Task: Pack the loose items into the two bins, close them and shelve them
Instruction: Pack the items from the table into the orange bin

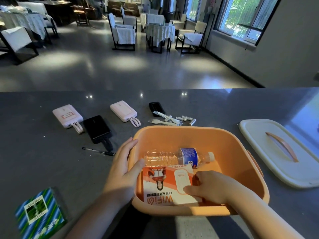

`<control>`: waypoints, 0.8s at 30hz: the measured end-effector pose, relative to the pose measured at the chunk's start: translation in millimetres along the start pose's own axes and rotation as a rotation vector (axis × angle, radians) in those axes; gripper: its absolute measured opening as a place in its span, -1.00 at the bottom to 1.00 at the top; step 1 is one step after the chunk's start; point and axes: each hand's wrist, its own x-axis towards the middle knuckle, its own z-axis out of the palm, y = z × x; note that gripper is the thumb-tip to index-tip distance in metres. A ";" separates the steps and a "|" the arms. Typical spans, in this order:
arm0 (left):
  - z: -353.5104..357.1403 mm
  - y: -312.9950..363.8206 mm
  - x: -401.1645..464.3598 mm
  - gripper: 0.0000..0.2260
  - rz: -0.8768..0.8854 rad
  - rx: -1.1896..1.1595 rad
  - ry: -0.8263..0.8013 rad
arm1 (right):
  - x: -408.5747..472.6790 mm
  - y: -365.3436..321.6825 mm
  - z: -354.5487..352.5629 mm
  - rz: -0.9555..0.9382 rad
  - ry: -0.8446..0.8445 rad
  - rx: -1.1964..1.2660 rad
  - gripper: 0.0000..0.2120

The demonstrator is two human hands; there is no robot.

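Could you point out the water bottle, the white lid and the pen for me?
water bottle [187, 156]: head view, on its blue label, lying inside the orange bin.
white lid [269, 152]: head view, on its flat top left of the handle.
pen [96, 151]: head view, on the middle of its barrel, on the counter.

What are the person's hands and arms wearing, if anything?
Nothing shows on them. The left hand and right hand are bare, with no gloves, rings, watch or bracelets visible. Both forearms are uncovered as far as the bottom edge of the picture, so no sleeves appear. The fingernails look short and unpainted.
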 end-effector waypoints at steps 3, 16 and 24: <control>-0.4 -0.4 0.2 -0.57 0.000 -0.003 -0.002 | 1.2 -5.5 2.8 -0.018 -0.001 -0.026 -0.51; -3.7 -1.9 2.2 -0.55 -0.004 0.026 -0.028 | -2.2 -2.7 -1.0 -0.021 0.031 0.063 -0.53; -18.3 -0.5 44.8 -0.50 0.000 0.080 0.044 | -3.0 -19.1 -55.3 -0.086 0.538 0.149 -0.82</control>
